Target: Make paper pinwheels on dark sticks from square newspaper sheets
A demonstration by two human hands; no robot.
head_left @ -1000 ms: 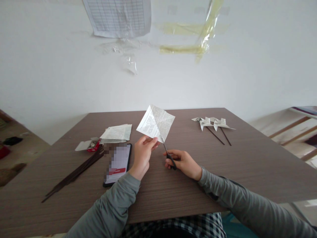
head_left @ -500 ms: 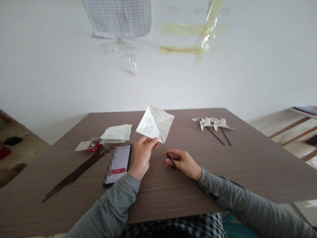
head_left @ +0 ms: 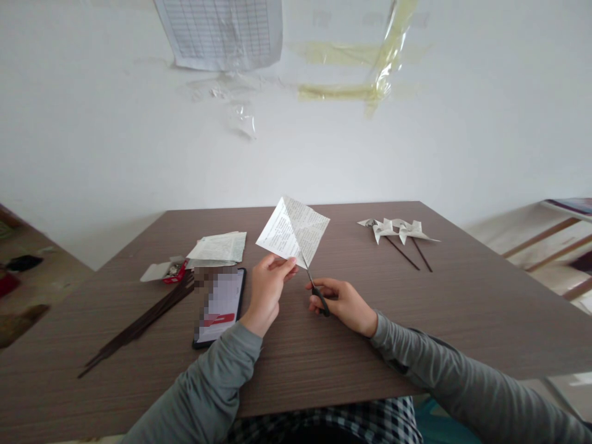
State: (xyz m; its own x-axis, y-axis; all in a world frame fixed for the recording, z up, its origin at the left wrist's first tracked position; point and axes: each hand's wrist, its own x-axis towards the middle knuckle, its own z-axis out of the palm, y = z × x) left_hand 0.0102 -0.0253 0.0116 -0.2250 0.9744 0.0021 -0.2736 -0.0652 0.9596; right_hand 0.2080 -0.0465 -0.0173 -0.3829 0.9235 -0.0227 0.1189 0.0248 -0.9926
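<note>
Between thumb and fingers, my left hand (head_left: 268, 290) pinches the near corner of a printed square sheet of paper (head_left: 296, 228), held up above the table. Diagonal creases run across the sheet. My right hand (head_left: 345, 302) grips a pair of scissors (head_left: 320, 302) with dark handles, its fingers around the loops. The blades point up and away and meet the paper's lower corner along a crease. How far the blades are parted is too small to tell.
Left on the table (head_left: 416, 345) are a paper stack (head_left: 217, 248), a small red box (head_left: 174, 271) of metal bits, a bundle of dark sticks (head_left: 134, 327) and a phone (head_left: 222, 308). Two paper pinwheels (head_left: 393, 229) on sticks lie at the right. A wall (head_left: 324, 154) stands behind.
The paper has shifted slightly to the right and turned a little. Both hands stay almost where they were, still holding the paper and the scissors.
</note>
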